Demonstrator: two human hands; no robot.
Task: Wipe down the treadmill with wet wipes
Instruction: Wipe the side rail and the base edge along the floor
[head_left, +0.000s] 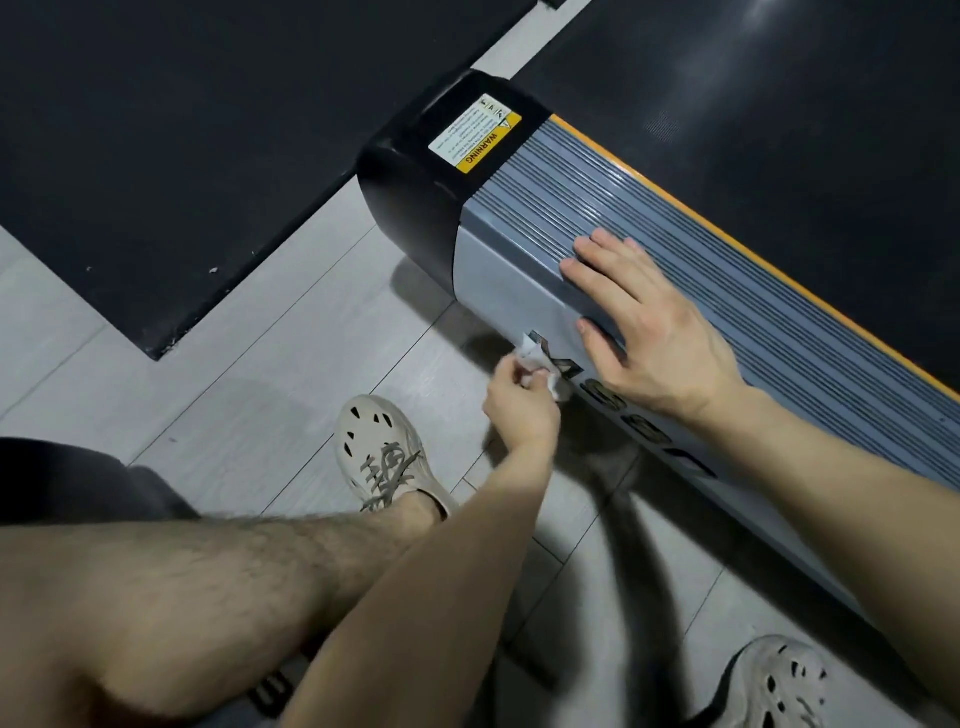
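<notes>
a workout room, either a gym or a home exercise corner; which one cannot be told. a treadmill (519, 280) runs from 12 o'clock down to 4 o'clock, with a grey ribbed side rail (789, 338), a black belt (779, 114) at 1 o'clock and a yellow warning label (475, 132) on its black end cap (410, 202). a black mat (182, 130) lies at 10 o'clock on a pale grey plank floor (234, 410)

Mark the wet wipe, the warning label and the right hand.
wet wipe (531, 348): head view, upper white fold.
warning label (475, 134): head view, sticker centre.
right hand (654, 332): head view, back of hand.
</notes>
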